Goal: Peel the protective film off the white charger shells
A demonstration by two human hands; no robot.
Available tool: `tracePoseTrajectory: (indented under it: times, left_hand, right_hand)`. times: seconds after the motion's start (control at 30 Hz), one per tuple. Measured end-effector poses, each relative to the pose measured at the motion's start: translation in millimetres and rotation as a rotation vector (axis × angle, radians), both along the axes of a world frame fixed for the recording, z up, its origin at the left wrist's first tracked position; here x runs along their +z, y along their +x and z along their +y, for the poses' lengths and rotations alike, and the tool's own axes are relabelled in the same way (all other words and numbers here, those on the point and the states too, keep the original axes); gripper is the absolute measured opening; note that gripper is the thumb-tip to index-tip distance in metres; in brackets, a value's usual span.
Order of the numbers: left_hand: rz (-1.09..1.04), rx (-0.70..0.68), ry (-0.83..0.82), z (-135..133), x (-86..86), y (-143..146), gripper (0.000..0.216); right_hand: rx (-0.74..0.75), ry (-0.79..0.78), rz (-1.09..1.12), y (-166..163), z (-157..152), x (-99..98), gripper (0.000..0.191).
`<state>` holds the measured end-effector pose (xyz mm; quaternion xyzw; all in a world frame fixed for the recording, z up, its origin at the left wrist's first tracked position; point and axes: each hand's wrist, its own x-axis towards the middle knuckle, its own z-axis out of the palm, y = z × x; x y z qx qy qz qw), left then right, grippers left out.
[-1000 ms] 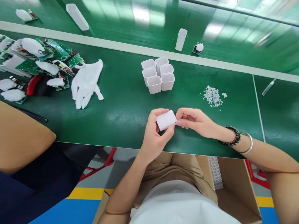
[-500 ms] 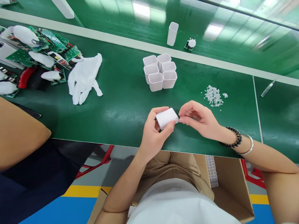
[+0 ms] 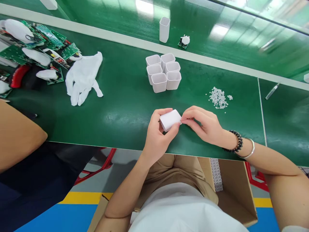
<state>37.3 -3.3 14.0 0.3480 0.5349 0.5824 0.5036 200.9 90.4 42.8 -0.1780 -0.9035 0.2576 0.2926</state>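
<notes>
My left hand [image 3: 158, 135] is wrapped round a white plastic housing [image 3: 170, 120], held tilted above the green bench near its front edge. At the housing's right end, my right hand [image 3: 204, 125] pinches with thumb and forefinger against its surface. Whatever sits between those fingertips is too small to make out. Beyond my hands stands a cluster of several white open-topped housings [image 3: 159, 83]. A pile of small clear plastic pieces [image 3: 218, 98] lies to the right, past my right hand.
A white glove [image 3: 83, 77] and a heap of circuit boards [image 3: 40, 54] lie left. One housing [image 3: 164, 29] and a small board [image 3: 184, 41] stand at the back. A pen-like tool [image 3: 272, 91] is far right. A co-worker's arm [image 3: 21, 138] is at left, an open carton [image 3: 236, 193] below.
My right hand has closed in, its fingertips now touching the end of the housing. The left hand keeps its hold. The view has shifted slightly.
</notes>
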Motion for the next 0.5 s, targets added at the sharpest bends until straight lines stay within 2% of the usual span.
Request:
tracePoseTrajectory:
  times: [0.27,0.5]
  left_hand:
    - [-0.038,-0.006,0.010,0.2,-1.0,0.0,0.039]
    - [-0.035,0.000,0.012,-0.4,-1.9,0.5,0.039]
  right_hand:
    - [0.013,0.314,-0.007,1.6,3.0,-6.2,0.012]
    - [0.007,0.335,0.002,2.1,2.6,-7.8,0.013]
